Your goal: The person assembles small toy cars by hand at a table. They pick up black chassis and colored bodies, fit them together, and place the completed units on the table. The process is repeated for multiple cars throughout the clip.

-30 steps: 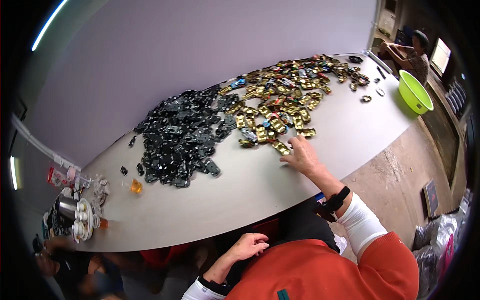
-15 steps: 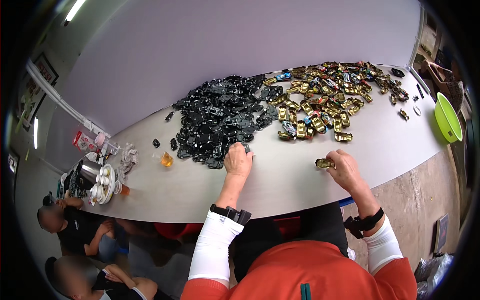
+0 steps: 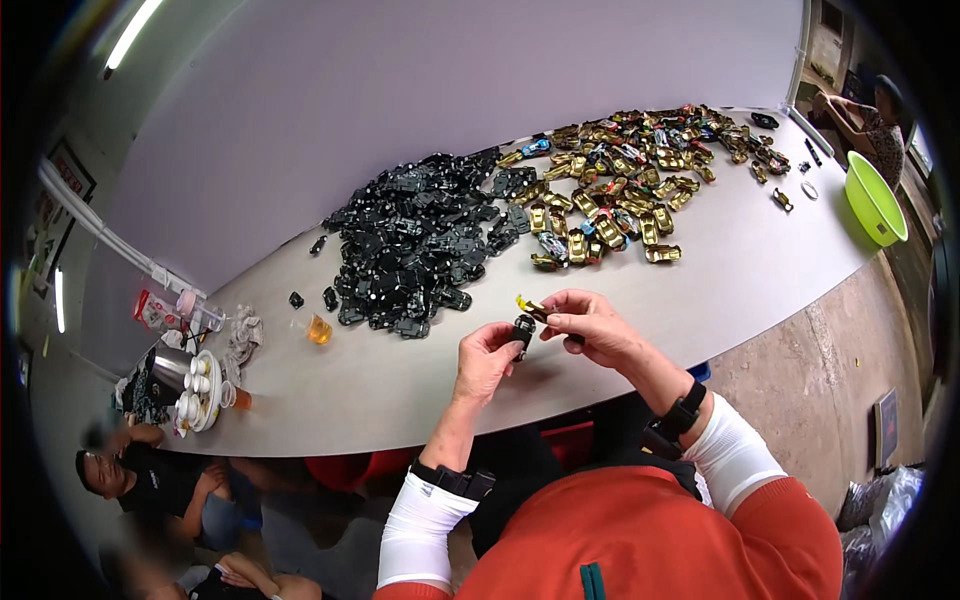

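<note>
Just above the near part of the table, both my hands come close together. My left hand (image 3: 484, 362) is closed on a black toy car chassis (image 3: 522, 335), pinched between thumb and fingers. From the right, my right hand (image 3: 592, 328) grips a gold toy car body (image 3: 534, 310), tilted and almost touching the chassis. Beyond them lies a big heap of black toy car chassis (image 3: 415, 235). To its right spreads a pile of gold toy car bodies (image 3: 610, 190), some with coloured patterns.
A light grey table (image 3: 720, 290) fills the middle. On its left stand a cup of amber drink (image 3: 318, 330), a crumpled cloth (image 3: 243, 338) and a tray of white cups (image 3: 207, 395). A green basin (image 3: 872, 200) sits at the right edge. People sit at lower left; another is at far right.
My left hand has come back from the black heap with a chassis. My right hand has brought the gold body leftward to meet it, and the view has shifted slightly.
</note>
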A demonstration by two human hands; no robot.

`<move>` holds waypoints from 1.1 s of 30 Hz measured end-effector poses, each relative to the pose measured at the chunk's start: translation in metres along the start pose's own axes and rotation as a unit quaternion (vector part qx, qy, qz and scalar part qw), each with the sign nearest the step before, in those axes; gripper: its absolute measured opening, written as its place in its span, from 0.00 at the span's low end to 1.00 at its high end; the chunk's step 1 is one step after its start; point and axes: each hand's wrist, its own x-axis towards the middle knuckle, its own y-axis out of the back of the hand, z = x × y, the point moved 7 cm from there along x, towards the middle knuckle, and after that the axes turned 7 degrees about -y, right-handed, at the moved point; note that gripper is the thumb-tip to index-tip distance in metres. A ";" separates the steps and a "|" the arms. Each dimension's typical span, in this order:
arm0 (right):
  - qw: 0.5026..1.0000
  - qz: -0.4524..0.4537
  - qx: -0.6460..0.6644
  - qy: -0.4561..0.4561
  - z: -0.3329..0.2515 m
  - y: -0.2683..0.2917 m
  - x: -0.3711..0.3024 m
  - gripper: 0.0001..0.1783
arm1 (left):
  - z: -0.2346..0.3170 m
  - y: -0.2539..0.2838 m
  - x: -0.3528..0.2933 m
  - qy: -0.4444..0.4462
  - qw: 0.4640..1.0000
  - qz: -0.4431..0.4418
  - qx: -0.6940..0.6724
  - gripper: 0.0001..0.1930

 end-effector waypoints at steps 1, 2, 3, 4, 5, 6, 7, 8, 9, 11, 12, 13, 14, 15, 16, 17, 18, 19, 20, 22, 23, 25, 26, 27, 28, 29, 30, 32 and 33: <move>1.000 0.004 -0.002 -0.007 0.004 -0.005 0.003 0.15 | -0.001 -0.005 -0.004 0.000 1.000 -0.017 -0.006 0.10; 1.000 0.019 0.004 -0.007 0.007 -0.004 0.005 0.15 | 0.000 -0.004 -0.006 -0.018 1.000 -0.001 0.019 0.10; 0.999 0.034 0.010 -0.006 0.011 -0.002 0.007 0.15 | 0.001 -0.004 -0.008 -0.034 0.998 0.016 0.044 0.11; 0.999 0.047 0.015 -0.007 0.013 -0.001 0.009 0.15 | 0.002 -0.004 -0.009 -0.052 0.996 0.036 0.069 0.11; 0.998 0.058 0.022 -0.016 0.015 0.001 0.010 0.14 | 0.005 -0.003 -0.010 -0.073 0.984 0.074 0.142 0.13; 0.998 0.058 0.026 -0.015 0.015 0.001 0.011 0.14 | 0.015 -0.008 -0.012 -0.131 0.966 0.070 0.210 0.13; 0.998 0.058 0.031 -0.016 0.016 0.001 0.011 0.14 | 0.026 -0.014 -0.016 -0.185 0.940 0.067 0.279 0.13; 0.997 0.059 0.036 -0.016 0.017 0.001 0.011 0.14 | 0.034 -0.020 -0.020 -0.237 0.906 0.063 0.345 0.13; 0.998 0.056 0.016 -0.006 0.015 0.000 0.010 0.14 | 0.036 -0.025 -0.020 -0.252 0.886 0.059 0.385 0.14; 0.999 0.047 -0.020 0.018 0.009 -0.007 0.007 0.14 | 0.023 -0.020 -0.015 -0.205 0.921 0.064 0.324 0.13; 0.991 0.072 -0.109 0.038 0.001 -0.010 0.002 0.13 | 0.014 -0.016 -0.013 -0.181 0.937 0.065 0.292 0.13; 0.974 0.098 -0.197 0.059 -0.009 -0.013 -0.004 0.13 | -0.006 -0.011 -0.008 -0.057 0.990 0.057 0.115 0.12; 0.948 0.124 -0.282 0.080 -0.016 -0.013 -0.008 0.13 | -0.013 -0.012 -0.008 0.007 0.999 0.029 -0.037 0.11; 0.891 0.150 -0.356 0.238 -0.028 -0.008 -0.011 0.14 | -0.013 -0.010 -0.010 0.031 0.992 0.009 -0.126 0.13; 0.870 0.145 -0.416 0.223 -0.031 -0.008 -0.012 0.14 | -0.014 -0.005 -0.014 0.054 0.975 -0.007 -0.213 0.15; 0.844 0.140 -0.475 0.205 -0.041 -0.009 -0.015 0.14 | -0.011 -0.003 -0.016 0.048 0.962 -0.036 -0.267 0.17; 0.815 0.133 -0.533 0.186 -0.049 -0.011 -0.018 0.14 | -0.010 -0.001 -0.018 0.042 0.944 -0.065 -0.320 0.20; 0.801 0.092 -0.571 0.155 -0.049 -0.014 -0.018 0.16 | -0.007 -0.003 -0.020 0.035 0.923 -0.094 -0.371 0.22; 0.805 0.067 -0.570 0.152 -0.047 -0.019 -0.019 0.18 | -0.009 -0.007 -0.023 0.056 0.906 -0.106 -0.405 0.25; 0.810 0.017 -0.567 0.148 -0.040 -0.034 -0.020 0.20 | -0.008 -0.017 -0.027 0.095 0.868 -0.130 -0.470 0.29; 0.815 0.005 -0.559 0.151 -0.041 -0.042 -0.021 0.23 | -0.010 -0.019 -0.028 0.099 0.865 -0.137 -0.473 0.29; 0.889 0.022 -0.436 0.135 -0.038 -0.037 -0.016 0.23 | -0.011 -0.020 -0.028 0.112 0.857 -0.110 -0.491 0.28; 0.920 0.029 -0.371 0.126 -0.034 -0.032 -0.012 0.23 | -0.012 -0.021 -0.029 0.118 0.853 -0.096 -0.500 0.28; 0.918 0.041 -0.359 0.162 -0.033 -0.029 -0.011 0.23 | -0.010 -0.022 -0.028 0.108 0.860 -0.093 -0.491 0.27; 0.936 0.037 -0.313 0.159 -0.028 -0.027 -0.009 0.23 | -0.007 -0.024 -0.028 0.099 0.866 -0.089 -0.482 0.27; 0.951 0.033 -0.267 0.155 -0.023 -0.025 -0.007 0.22 | -0.006 -0.024 -0.027 0.090 0.873 -0.085 -0.472 0.26; 0.963 0.029 -0.220 0.151 -0.019 -0.024 -0.007 0.22 | -0.008 -0.024 -0.028 0.098 0.865 -0.089 -0.485 0.25; 0.963 0.027 -0.221 0.154 -0.017 -0.026 -0.008 0.21 | -0.013 -0.025 -0.026 0.113 0.848 -0.098 -0.508 0.22; 0.955 0.022 -0.234 0.183 -0.015 -0.025 -0.006 0.21 | -0.014 -0.024 -0.025 0.109 0.855 -0.083 -0.500 0.20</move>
